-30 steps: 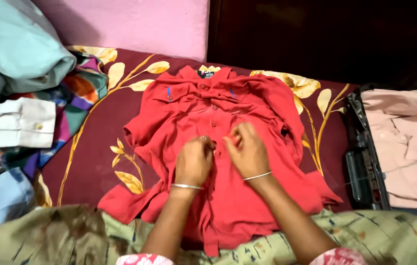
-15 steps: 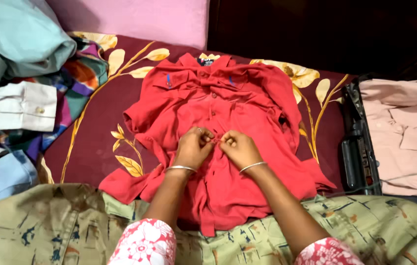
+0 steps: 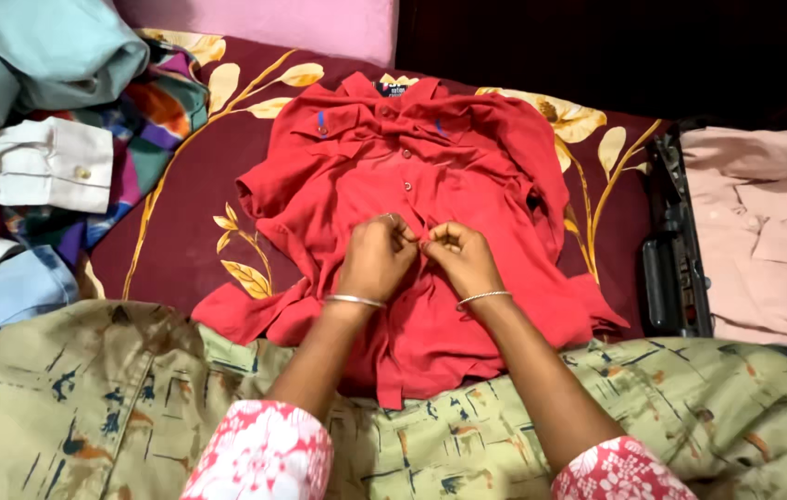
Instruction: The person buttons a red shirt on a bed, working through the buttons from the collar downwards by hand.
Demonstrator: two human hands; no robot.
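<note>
Red button-up shirt (image 3: 412, 204) lies front-up on the maroon floral bedsheet (image 3: 181, 241), collar at the far end, hem toward you, sleeves bunched at both sides. Your left hand (image 3: 377, 261) and right hand (image 3: 464, 261) meet at the shirt's button placket, roughly mid-length, fingertips nearly touching each other. Both are curled and pinching the red fabric at the placket edge; can't tell whether a button sits between the fingers. A thin silver bangle (image 3: 354, 300) sits on each wrist. Near edge: an olive patterned cloth (image 3: 88, 407) spreads across your lap, overlapping the shirt's hem. Left: a pile of clothes with a teal garment (image 3: 32, 56), a white cuff (image 3: 51, 167) and a multicoloured fabric (image 3: 148, 130). Right: a folded pale pink shirt (image 3: 764, 231) just beside a black case edge (image 3: 667, 250). Far: a pink pillow (image 3: 273, 28).
</note>
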